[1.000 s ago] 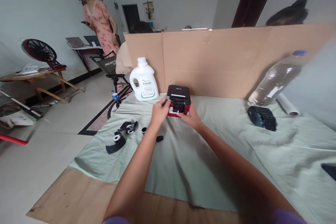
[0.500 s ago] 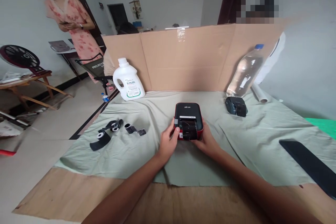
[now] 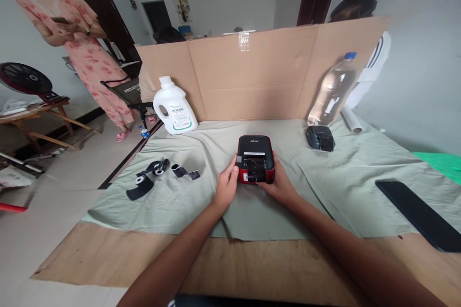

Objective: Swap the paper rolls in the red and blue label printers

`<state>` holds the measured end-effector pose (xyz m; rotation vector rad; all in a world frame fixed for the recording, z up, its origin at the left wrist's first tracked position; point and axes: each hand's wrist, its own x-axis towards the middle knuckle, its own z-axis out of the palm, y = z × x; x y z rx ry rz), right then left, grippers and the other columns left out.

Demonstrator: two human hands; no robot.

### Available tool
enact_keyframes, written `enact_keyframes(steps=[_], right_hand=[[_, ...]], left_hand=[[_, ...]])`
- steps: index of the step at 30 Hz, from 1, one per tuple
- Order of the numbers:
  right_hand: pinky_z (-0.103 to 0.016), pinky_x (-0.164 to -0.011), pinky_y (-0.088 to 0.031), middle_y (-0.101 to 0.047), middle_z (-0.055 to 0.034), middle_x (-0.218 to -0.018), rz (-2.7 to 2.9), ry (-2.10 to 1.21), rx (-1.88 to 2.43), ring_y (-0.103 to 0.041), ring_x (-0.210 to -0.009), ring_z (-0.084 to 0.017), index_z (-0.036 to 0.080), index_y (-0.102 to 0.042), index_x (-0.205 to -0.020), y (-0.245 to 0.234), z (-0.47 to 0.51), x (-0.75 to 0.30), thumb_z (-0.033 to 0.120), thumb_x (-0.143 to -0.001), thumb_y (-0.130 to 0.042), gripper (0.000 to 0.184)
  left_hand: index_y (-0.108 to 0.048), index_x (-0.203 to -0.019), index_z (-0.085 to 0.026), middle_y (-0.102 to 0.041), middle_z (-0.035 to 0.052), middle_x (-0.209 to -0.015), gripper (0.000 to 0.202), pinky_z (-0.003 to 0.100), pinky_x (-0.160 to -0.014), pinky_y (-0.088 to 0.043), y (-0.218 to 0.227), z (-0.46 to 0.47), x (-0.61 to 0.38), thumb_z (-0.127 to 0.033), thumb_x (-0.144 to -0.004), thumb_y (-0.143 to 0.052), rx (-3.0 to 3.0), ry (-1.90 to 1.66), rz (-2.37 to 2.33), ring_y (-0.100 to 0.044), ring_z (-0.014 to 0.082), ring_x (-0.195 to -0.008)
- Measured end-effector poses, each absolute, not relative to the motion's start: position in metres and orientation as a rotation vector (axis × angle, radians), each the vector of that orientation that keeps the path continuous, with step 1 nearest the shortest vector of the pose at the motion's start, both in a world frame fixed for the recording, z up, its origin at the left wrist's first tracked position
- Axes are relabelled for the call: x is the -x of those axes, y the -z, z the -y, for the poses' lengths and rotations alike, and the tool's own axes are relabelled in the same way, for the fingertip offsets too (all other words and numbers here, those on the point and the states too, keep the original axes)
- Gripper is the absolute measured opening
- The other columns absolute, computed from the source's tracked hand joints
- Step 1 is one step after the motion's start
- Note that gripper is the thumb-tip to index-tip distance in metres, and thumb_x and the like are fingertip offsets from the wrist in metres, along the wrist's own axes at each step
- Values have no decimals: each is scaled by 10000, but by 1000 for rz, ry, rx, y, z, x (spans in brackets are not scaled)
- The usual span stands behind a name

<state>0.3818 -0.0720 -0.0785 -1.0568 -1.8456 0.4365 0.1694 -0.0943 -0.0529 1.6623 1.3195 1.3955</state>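
Note:
A black-and-red label printer (image 3: 255, 145) is between my hands at the middle of the green cloth. From its front slot a glossy black strip (image 3: 256, 171) curls down over the red lower body. My left hand (image 3: 226, 186) is closed against the printer's left side, with the thumb along its front left edge. My right hand (image 3: 281, 183) grips the right side, its thumb reaching under the front right corner. Loose black rolls (image 3: 146, 181) with white cores and a small black roll (image 3: 184, 171) with its strip unwound lie to the left.
A white detergent jug (image 3: 177, 110) and a clear bottle (image 3: 333, 91) stand before a cardboard screen (image 3: 252, 76). A smaller dark device (image 3: 320, 138) and a black phone-like slab (image 3: 418, 213) lie right. A person in a pink dress (image 3: 86, 57) stands beyond the table, left.
My left thumb has slid off the printer's front corner to its side. The whole view has shifted a little, and the printer appears slightly higher in it. Both hands stay on the printer.

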Motion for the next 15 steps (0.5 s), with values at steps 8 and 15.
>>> enact_keyframes(steps=[8, 15], right_hand=[[-635, -1123, -375, -428, -188, -1545, 1818, -495, 1088, -426, -1411, -410, 236, -111, -1614, 81, 74, -384, 408, -744, -784, 1113], [-645, -1138, -355, -404, -187, -1567, 1822, -476, 1072, -402, -1431, -407, 231, -134, -1609, 82, 73, -384, 406, -748, -779, 1090]], left_hand=[[-649, -1324, -230, -686, 62, -1322, 464, 406, -1093, -496, 58, 114, -84, -422, -1009, -367, -1994, -1141, -1698, -662, 241, -1211], [-487, -1482, -195, -443, 89, -1566, 521, 469, -1210, -348, 91, 137, -53, -330, -998, -353, -2292, -627, -1849, -416, 245, -1460]])
